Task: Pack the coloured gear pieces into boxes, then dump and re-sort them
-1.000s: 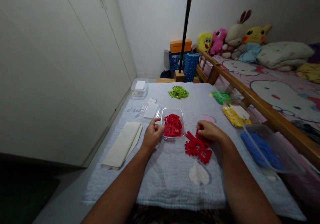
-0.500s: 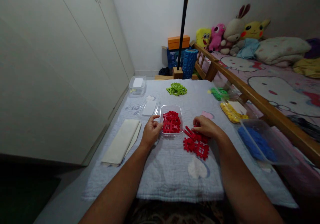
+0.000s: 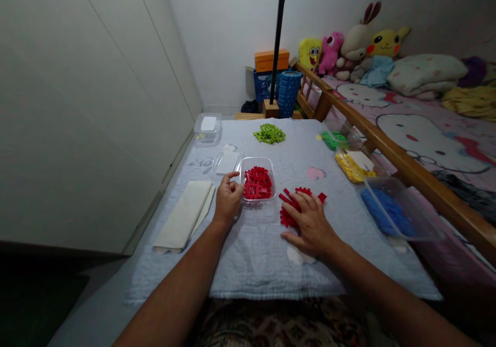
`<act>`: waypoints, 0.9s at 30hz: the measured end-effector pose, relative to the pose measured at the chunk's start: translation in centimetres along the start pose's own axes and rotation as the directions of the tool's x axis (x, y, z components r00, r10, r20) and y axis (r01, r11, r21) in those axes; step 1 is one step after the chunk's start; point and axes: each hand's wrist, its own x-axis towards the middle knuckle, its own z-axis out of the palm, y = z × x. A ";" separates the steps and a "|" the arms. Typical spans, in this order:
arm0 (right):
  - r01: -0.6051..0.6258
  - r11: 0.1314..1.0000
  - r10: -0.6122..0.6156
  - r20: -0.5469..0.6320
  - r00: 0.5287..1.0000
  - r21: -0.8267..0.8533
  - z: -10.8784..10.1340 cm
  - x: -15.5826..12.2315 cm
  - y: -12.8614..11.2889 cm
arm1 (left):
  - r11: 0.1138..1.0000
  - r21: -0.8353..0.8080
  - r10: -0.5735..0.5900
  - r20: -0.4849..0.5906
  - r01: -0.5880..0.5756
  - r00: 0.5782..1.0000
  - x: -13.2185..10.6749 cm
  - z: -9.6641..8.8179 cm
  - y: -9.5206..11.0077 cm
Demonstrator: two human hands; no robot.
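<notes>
A clear plastic container (image 3: 276, 182) stands in the middle of the table with red interlocking plastic pieces (image 3: 257, 184) heaped in it. My left hand (image 3: 229, 198) is at its left side, fingers curled and thumb against the wall. Right of the container lies a loose pile of red interlocking pieces (image 3: 287, 216) on the cloth. Over that pile my right hand (image 3: 308, 223) is spread palm down, fingers apart, and covers part of it. A clear lid (image 3: 227, 162) with a white label lies behind my left hand.
A folded cream cloth (image 3: 185, 215) lies at left. Light-green pieces (image 3: 269, 133) are piled at the back, near a lidded clear box (image 3: 208, 129). Along the right edge are green (image 3: 334, 140), yellow (image 3: 353, 169) and blue pieces (image 3: 387, 213) in clear containers, beside a wooden bed rail (image 3: 360, 120).
My right hand has moved nearer to me and opened from bent fingers to a flat spread over the red pile. My left hand stays at the container. The whole view has shifted slightly.
</notes>
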 end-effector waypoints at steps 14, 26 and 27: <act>0.053 0.998 -0.055 -0.100 0.993 -0.019 1.5 6.4 3.7 | 1.000 -0.001 -0.010 0.018 0.010 1.000 0.1 -0.1 0.0; -0.371 0.921 0.384 0.116 0.916 -0.117 -2.3 1.8 11.7 | 0.999 -0.015 -0.032 0.050 0.033 0.998 -0.1 0.0 0.3; -0.372 0.923 0.384 0.151 0.911 -0.099 -2.2 1.2 11.8 | 0.999 -0.018 -0.032 0.057 0.033 0.998 -0.1 0.1 0.3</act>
